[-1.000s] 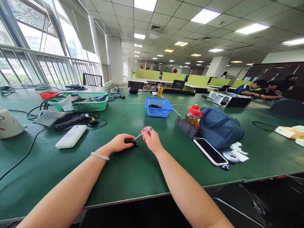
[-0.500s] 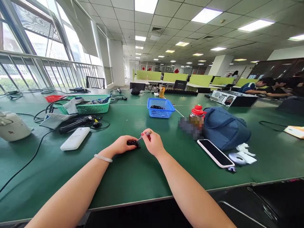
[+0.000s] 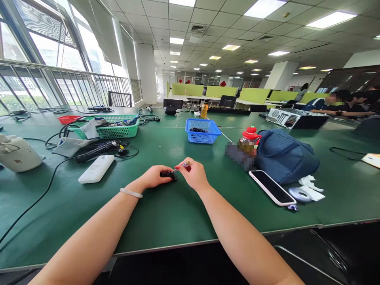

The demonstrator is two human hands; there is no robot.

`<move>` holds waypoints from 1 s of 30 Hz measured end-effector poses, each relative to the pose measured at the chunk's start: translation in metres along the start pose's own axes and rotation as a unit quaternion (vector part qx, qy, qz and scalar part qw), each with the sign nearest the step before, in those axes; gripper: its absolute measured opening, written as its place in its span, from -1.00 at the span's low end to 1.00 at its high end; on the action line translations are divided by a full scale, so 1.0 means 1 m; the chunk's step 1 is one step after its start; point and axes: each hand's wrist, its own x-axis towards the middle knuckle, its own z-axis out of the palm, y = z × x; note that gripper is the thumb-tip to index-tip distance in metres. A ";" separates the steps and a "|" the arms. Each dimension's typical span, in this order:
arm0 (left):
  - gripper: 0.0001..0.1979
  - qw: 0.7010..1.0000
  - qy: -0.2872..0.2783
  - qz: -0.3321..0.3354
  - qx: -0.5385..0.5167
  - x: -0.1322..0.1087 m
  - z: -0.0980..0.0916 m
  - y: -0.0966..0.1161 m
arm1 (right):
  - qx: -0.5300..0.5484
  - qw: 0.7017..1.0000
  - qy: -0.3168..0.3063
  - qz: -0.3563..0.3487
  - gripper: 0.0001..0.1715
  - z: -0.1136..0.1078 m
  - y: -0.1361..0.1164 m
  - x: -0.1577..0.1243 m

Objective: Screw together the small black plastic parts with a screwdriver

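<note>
The screwdriver has tipped lower, its tip seemingly nearer the black part.

**An open-plan office with a workbench up front**

I sit at a long green-topped table in a wide office floor. Above me runs a grid of ceiling tiles with flat light panels. Rows of desks with lime-green dividers stretch to the back, with office chairs drawn up to them. Tall windows behind a railing line my left side. Plastic baskets, cables and an opened computer case mark it as an electronics bench.
</note>
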 end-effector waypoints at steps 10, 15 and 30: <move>-0.55 1.000 -0.002 -0.010 0.007 0.000 0.000 0.000 | -0.077 0.996 -0.021 -0.048 -0.70 0.001 -0.009 -0.004; -0.56 1.000 -0.006 -0.012 0.008 0.000 -0.001 0.001 | -0.073 0.996 -0.013 -0.058 -0.71 0.000 -0.010 -0.005; -0.47 0.999 -0.012 -0.039 -0.015 -0.001 -0.002 0.002 | 0.028 0.996 0.023 -0.079 -0.59 -0.002 -0.006 -0.004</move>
